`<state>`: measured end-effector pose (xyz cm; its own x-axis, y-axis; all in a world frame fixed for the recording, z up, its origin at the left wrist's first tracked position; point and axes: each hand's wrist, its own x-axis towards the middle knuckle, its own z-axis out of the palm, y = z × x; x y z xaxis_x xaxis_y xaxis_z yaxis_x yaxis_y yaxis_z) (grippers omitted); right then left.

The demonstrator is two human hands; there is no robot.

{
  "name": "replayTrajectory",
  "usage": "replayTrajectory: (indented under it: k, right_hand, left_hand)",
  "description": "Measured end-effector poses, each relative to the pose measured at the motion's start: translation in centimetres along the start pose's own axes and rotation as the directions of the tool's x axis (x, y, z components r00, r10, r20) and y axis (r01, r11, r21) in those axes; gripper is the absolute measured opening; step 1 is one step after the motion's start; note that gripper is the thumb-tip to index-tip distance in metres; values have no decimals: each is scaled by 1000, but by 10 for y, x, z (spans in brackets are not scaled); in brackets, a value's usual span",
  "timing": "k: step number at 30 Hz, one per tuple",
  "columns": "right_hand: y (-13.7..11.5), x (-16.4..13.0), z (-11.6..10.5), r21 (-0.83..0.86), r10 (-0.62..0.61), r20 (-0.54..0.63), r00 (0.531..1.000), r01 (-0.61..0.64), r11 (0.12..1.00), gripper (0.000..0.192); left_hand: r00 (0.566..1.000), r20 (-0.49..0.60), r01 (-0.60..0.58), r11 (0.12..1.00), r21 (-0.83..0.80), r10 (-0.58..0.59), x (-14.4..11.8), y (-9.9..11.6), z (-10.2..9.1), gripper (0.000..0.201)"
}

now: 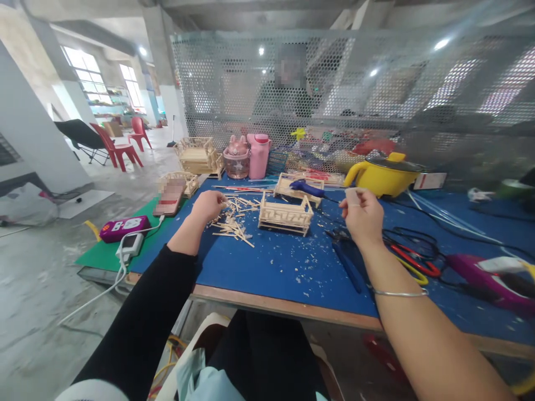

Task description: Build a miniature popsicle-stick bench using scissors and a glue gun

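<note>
My left hand (207,207) reaches the edge of a loose pile of thin wooden sticks (234,228), its fingertips pinched together; whatever is between them is too small to tell. My right hand (364,216) is raised at the right with fingers curled closed, and I cannot make out what they hold. Between the hands stands a small wooden model bed (286,215) with slatted sides and raised corner posts. Behind it, a blue glue gun (307,188) rests over another wooden frame (284,185). Pliers (346,262) with dark blue handles lie below my right hand.
A yellow pot (387,177) stands back right, near tangled cables (412,239). A phone (170,197) and purple case (124,228) lie on the green mat. Finished wooden models (196,156) and a pink bottle (259,156) stand behind. A perforated screen (234,78) borders the table.
</note>
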<state>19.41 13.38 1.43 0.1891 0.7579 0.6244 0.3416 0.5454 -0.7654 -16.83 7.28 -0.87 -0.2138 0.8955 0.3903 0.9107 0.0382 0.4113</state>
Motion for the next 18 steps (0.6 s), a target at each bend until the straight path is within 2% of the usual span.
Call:
replayTrajectory:
  k: [5, 10, 14, 16, 18]
  right_hand:
    - [-2, -1, 2, -14, -9, 12, 1000, 9, 1000, 24]
    - [-4, -3, 3, -19, -26, 32, 999, 27, 999, 22]
    - [-4, -5, 4, -22, -17, 43, 999, 18, 1000, 22]
    - [-3, -5, 4, -16, -15, 42, 999, 15, 1000, 22]
    - [-2, -5, 3, -6, -22, 33, 999, 22, 1000, 22]
  left_hand:
    - [1000, -19, -2, 998, 61, 4, 7, 1, 12, 23]
    - [977, 9, -214, 975, 55, 213, 15, 14, 28, 29]
    - [969, 40, -246, 968, 44, 244, 17, 16, 36, 18]
    - [970, 9, -242, 970, 36, 242, 18, 17, 34, 19]
    - [969, -84, -234, 972, -3, 233, 18, 21, 28, 24]
